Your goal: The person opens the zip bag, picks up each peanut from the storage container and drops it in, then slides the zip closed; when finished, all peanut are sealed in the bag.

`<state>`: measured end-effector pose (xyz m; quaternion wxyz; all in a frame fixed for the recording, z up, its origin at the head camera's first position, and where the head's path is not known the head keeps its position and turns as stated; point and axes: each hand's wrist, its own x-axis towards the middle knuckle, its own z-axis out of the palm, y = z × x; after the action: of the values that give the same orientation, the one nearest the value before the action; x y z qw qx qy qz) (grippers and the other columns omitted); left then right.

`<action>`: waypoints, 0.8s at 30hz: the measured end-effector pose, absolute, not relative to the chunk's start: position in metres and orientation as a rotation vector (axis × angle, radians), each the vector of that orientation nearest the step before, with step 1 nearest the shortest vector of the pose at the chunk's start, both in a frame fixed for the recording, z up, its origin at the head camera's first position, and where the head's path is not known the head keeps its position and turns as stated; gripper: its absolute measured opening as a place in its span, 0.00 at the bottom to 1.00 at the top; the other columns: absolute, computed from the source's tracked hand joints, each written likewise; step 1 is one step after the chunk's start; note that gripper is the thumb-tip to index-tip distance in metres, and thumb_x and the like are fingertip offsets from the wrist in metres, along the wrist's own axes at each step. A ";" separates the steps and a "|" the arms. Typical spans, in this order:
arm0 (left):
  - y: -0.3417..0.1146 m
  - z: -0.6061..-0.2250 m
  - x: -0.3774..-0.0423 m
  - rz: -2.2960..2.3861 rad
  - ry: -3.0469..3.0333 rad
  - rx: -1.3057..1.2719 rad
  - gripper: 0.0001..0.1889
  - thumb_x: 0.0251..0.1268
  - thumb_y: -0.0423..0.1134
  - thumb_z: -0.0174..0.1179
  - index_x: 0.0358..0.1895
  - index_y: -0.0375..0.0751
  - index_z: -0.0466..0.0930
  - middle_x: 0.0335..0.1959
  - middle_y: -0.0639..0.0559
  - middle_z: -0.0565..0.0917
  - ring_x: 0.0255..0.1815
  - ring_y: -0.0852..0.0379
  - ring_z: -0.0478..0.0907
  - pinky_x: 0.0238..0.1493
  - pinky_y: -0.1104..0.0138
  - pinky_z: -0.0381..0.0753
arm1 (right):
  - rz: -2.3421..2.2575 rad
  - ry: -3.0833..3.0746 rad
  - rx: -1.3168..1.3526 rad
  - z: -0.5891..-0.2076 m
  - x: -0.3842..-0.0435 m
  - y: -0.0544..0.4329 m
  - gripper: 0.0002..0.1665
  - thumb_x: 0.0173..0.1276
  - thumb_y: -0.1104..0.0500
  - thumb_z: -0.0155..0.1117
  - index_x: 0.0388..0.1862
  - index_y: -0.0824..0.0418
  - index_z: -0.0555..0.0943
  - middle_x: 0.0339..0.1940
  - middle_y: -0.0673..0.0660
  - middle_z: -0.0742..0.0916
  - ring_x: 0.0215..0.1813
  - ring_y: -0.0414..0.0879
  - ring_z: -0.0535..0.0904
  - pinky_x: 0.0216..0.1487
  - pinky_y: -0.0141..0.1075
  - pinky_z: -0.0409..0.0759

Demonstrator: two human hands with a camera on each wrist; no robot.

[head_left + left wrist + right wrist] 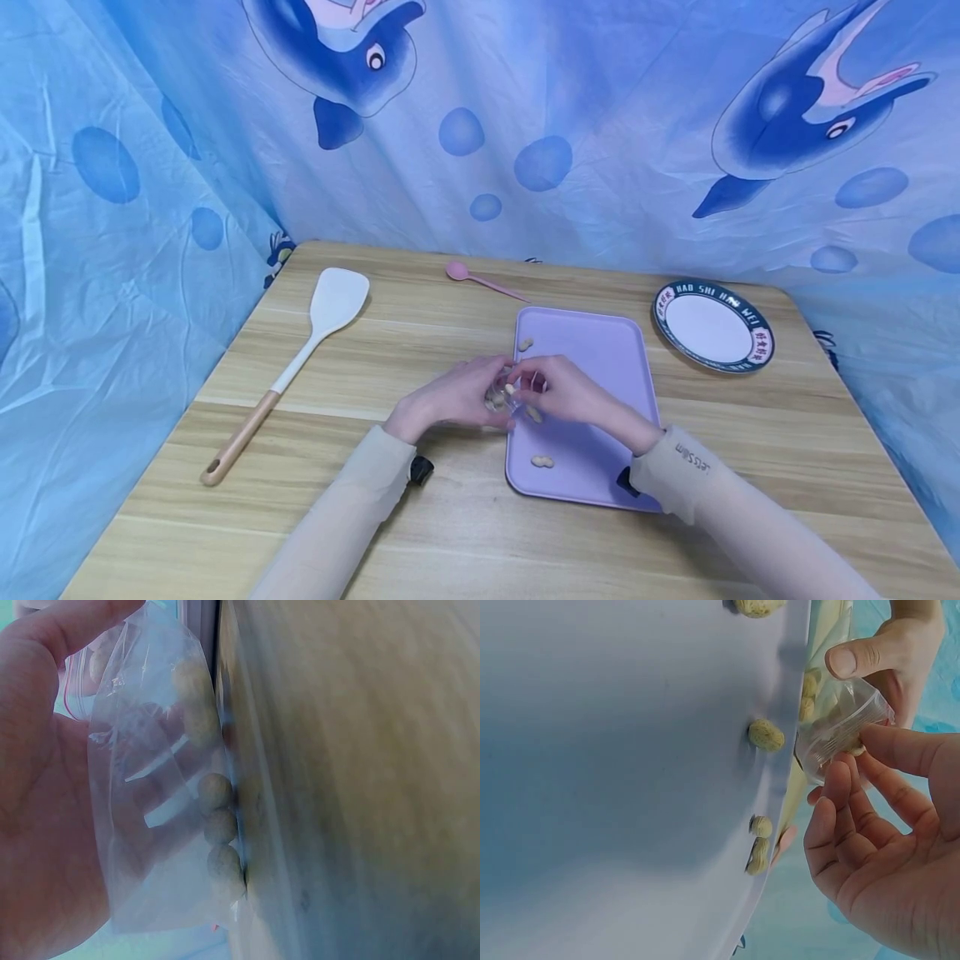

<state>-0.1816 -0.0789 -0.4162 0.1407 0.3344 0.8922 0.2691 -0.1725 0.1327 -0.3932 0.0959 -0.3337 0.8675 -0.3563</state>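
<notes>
My left hand [468,393] holds a clear zip bag [150,795] upright beside the tray's left edge, its fingers round the back of the plastic. Several peanuts [215,791] lie along the bottom of the bag. At the bag's mouth my right hand [558,387] pinches one peanut [510,389] between thumb and forefinger. The lilac tray [592,333] lies under the right hand. On it are a peanut [525,343] near the upper left edge, another peanut [533,413] close by the hands, and a third peanut [542,461] lower down.
A white spatula [337,300] with a wooden handle lies at the left. Behind the tray is a pink spoon [457,270]. A plate [708,325] with a dark green rim sits at the back right. Blue dolphin-print curtain [480,125] hangs behind the wooden table [420,533].
</notes>
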 end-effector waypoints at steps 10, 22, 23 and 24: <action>-0.079 -0.416 -0.182 0.767 2.583 0.957 0.46 0.51 0.56 0.75 0.72 0.45 0.64 0.67 0.50 0.74 0.68 0.52 0.69 0.70 0.48 0.63 | -1.071 2.553 -0.999 -0.392 -0.171 0.133 0.08 0.65 0.67 0.68 0.44 0.64 0.85 0.28 0.48 0.83 0.30 0.40 0.78 0.33 0.33 0.78; -0.079 -0.415 -0.182 0.778 2.578 0.966 0.45 0.51 0.55 0.75 0.71 0.45 0.65 0.66 0.49 0.75 0.67 0.52 0.69 0.68 0.48 0.64 | -1.073 2.556 -1.004 -0.392 -0.172 0.136 0.08 0.66 0.66 0.68 0.44 0.65 0.85 0.28 0.48 0.83 0.29 0.41 0.79 0.32 0.33 0.78; -0.079 -0.415 -0.182 0.776 2.578 0.966 0.45 0.51 0.55 0.75 0.71 0.45 0.65 0.66 0.49 0.75 0.67 0.52 0.69 0.68 0.48 0.64 | -1.075 2.556 -1.001 -0.392 -0.171 0.136 0.08 0.66 0.66 0.68 0.44 0.65 0.84 0.28 0.48 0.84 0.29 0.42 0.79 0.33 0.33 0.78; -0.079 -0.415 -0.182 0.776 2.577 0.965 0.45 0.51 0.55 0.75 0.71 0.45 0.65 0.66 0.49 0.74 0.67 0.51 0.69 0.69 0.48 0.64 | -1.075 2.557 -1.000 -0.392 -0.172 0.136 0.08 0.66 0.66 0.68 0.44 0.66 0.84 0.28 0.48 0.84 0.29 0.42 0.79 0.33 0.33 0.78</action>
<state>-0.1818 -0.0793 -0.4150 0.1405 0.3343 0.8923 0.2688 -0.1715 0.1359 -0.3923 0.0964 -0.3376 0.8631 -0.3630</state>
